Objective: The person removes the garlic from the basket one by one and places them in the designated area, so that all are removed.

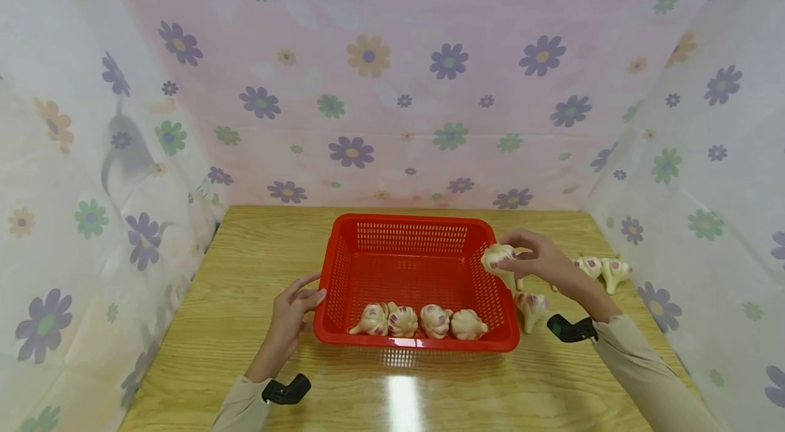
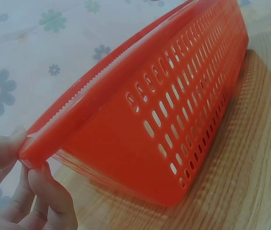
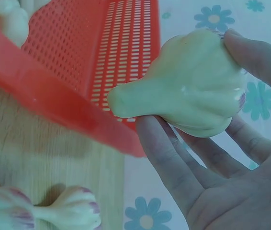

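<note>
I see the left hand (image 1: 289,313) pinching the red basket (image 1: 405,219) at nine o'clock, the right hand (image 1: 547,263) holding a garlic bulb (image 1: 499,257) by its three-o'clock edge. Four bulbs (image 1: 403,321) already lie inside, along six; at least three others (image 1: 531,308) remain outside, towards three.

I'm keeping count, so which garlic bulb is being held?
The garlic bulb in the right hand; the others rest in the red basket or on the table.

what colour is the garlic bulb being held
The garlic bulb is pale cream with purple patches, clearest in the right wrist view.
</note>
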Available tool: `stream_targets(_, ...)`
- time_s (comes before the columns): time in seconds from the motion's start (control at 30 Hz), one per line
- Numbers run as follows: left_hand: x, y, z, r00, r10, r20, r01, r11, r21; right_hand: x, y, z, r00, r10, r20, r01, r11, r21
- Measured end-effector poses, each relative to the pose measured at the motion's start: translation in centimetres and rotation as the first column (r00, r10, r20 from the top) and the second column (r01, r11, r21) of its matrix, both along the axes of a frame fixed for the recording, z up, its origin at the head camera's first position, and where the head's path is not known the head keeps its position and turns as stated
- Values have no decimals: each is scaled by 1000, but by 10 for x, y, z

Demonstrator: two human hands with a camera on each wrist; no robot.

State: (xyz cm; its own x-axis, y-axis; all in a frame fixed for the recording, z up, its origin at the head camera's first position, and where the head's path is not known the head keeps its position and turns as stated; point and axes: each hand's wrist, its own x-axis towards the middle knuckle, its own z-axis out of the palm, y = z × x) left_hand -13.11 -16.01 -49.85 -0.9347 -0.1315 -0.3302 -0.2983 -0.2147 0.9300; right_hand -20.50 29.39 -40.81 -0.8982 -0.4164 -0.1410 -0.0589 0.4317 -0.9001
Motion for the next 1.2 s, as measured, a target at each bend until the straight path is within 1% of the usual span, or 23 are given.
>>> stream_targets(0.23, -1, -1, 0, 1000, -4, -2, 4, 1000, 9, 3, 10, -6, 999, -51, 13, 51, 999, 16)
stream_targets(0.47, -1, -1, 1, 1000, -2, -4, 2, 1000, 13, 6, 20, -8, 999, -50, -3, 50, 999, 20)
stream_targets(0.67, -1, -1, 2, 1000, -3, 3, 3, 1000, 8, 11, 30, -11, 998, -70, 9, 70, 997, 30)
stream_targets(0.97, -1, -2, 2, 1000, -4, 3, 4, 1000, 14, 18, 46, -24, 994, -104, 15, 104, 994, 42)
stream_targets(1.2, -1, 0, 1, 1000, -4, -7, 4, 1000, 6, 23, 58, -31, 995, -99, 23, 98, 994, 48)
